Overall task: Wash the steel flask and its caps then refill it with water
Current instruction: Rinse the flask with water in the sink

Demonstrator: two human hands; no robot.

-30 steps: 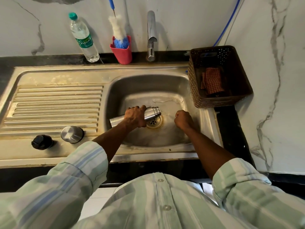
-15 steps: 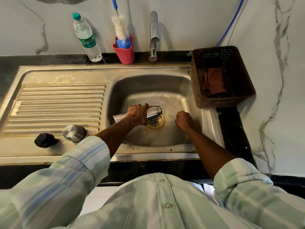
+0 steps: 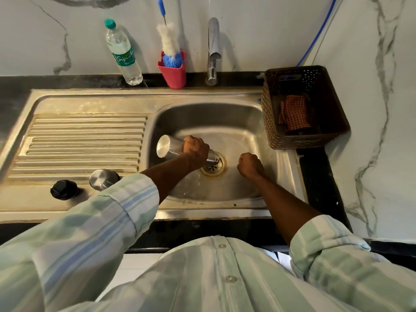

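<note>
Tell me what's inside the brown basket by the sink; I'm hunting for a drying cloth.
The brown basket holds a red checked cloth, crumpled near its middle. The floor around the cloth is dark; anything under the cloth or along the near wall is hidden.

walls: white marble-look panels point(image 3: 281, 30) with grey veins | bench point(image 3: 319, 176): black stone | sink unit point(image 3: 90, 104): steel, ribbed drainer left, basin right | tap point(image 3: 213, 48): chrome, at back wall | blue hose point(image 3: 319, 34): along wall corner | floor: pale tiles point(image 3: 135, 266) below
</note>
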